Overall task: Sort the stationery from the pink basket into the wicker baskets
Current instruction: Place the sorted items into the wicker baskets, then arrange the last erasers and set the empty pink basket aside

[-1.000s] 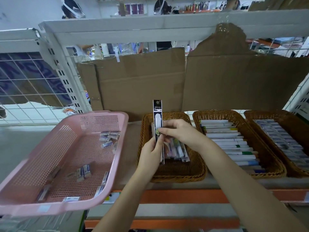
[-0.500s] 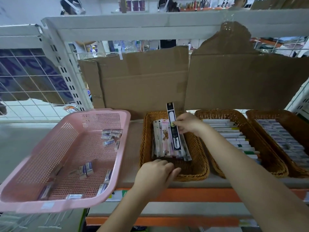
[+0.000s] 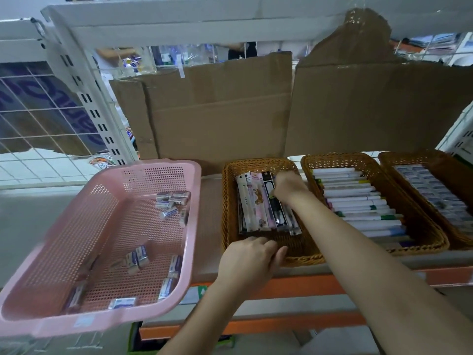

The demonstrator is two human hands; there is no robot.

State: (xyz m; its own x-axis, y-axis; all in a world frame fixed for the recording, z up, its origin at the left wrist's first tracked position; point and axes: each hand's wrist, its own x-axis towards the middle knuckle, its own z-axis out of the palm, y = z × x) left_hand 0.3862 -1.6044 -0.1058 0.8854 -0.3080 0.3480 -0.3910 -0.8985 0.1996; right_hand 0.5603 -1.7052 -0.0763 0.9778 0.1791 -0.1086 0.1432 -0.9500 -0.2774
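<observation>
The pink basket (image 3: 190, 221) stands at the left with several small wrapped erasers (image 3: 169, 211) scattered inside. To its right, the left wicker basket (image 3: 227, 201) holds several long packets lying side by side. My right hand (image 3: 289, 188) reaches into it and pinches the black packet (image 3: 268, 185), which lies flat at the right end of the row. At the basket's near edge, my left hand (image 3: 252, 260) has its fingers curled over the front rim.
A middle wicker basket (image 3: 308, 163) is filled with white markers (image 3: 358, 201). A third wicker basket (image 3: 384, 158) at the right holds rows of small packs. Cardboard sheets (image 3: 217, 111) back the shelf. An orange shelf edge (image 3: 294, 285) runs in front.
The black packet, held upright by both hands a second ago, now lies flat in the left wicker basket. My left hand let go of it and dropped to the front rim.
</observation>
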